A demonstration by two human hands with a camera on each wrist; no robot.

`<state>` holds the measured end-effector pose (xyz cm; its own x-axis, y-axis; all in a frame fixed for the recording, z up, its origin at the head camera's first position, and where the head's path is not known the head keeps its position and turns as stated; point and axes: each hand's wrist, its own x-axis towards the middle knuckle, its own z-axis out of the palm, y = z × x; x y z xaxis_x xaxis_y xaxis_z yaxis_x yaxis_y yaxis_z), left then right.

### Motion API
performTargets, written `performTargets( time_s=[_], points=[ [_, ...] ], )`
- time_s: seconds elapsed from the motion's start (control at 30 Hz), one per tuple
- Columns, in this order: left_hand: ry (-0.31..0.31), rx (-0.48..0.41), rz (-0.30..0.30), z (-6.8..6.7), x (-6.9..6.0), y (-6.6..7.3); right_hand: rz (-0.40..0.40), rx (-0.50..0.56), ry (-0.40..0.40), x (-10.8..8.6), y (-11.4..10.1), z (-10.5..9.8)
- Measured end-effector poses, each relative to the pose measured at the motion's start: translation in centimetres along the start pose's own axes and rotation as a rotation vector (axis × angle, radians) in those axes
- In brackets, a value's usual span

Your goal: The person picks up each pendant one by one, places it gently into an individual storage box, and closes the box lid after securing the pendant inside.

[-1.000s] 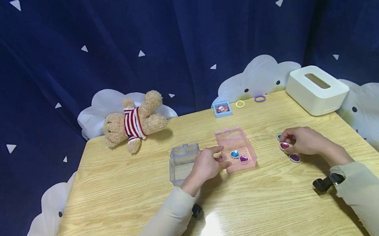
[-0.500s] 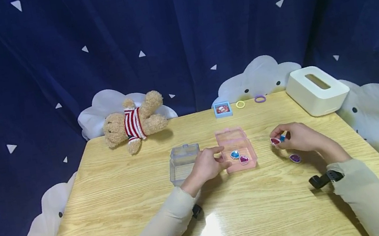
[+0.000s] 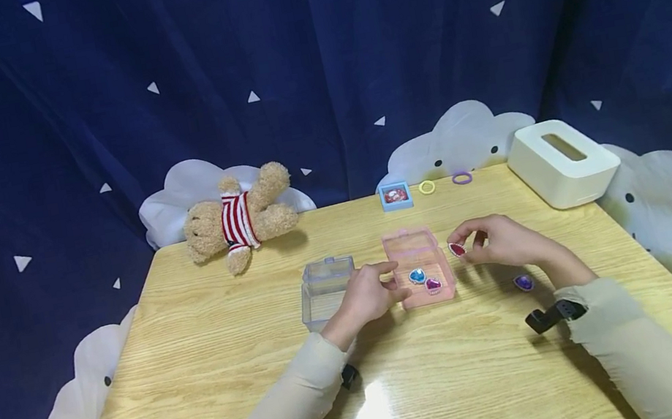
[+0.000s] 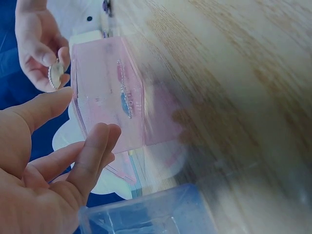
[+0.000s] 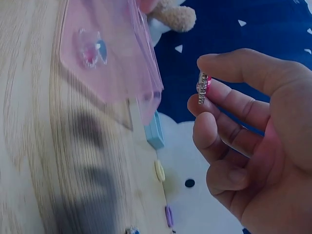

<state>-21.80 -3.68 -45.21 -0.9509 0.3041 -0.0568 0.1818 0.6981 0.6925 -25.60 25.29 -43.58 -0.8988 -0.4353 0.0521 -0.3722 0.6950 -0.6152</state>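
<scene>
My right hand [image 3: 501, 241] pinches a red gem [image 3: 457, 249] with a beaded edge between thumb and fingertips, just right of the pink box; the right wrist view shows the gem [image 5: 203, 88] edge-on. The pink box [image 3: 449, 285] stands with its lid up and holds a blue gem [image 3: 417, 276] and a magenta gem [image 3: 433, 285]. My left hand [image 3: 365, 295], fingers relaxed, is at the box's left side; whether it touches the wall I cannot tell. A purple gem [image 3: 524, 282] lies on the table below my right hand.
A clear grey box [image 3: 319, 305], lid raised, stands left of the pink one. Behind are a teddy bear [image 3: 236, 220], a blue framed square [image 3: 397, 205], a yellow ring [image 3: 426, 187], a purple ring [image 3: 462, 178] and a white tissue box [image 3: 562, 164].
My right hand has picked up the red gem and carried it left to the pink box, leaving the purple gem behind. My left hand has stayed where it was.
</scene>
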Motion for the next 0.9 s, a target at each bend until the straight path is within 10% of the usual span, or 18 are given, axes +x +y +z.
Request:
performTargets(
  time_s=[0.9],
  points=[
    [0.013, -0.003, 0.017, 0.0, 0.0, -0.1, -0.058, -0.008, -0.173, 2.8, -2.2, 3.7]
  ],
)
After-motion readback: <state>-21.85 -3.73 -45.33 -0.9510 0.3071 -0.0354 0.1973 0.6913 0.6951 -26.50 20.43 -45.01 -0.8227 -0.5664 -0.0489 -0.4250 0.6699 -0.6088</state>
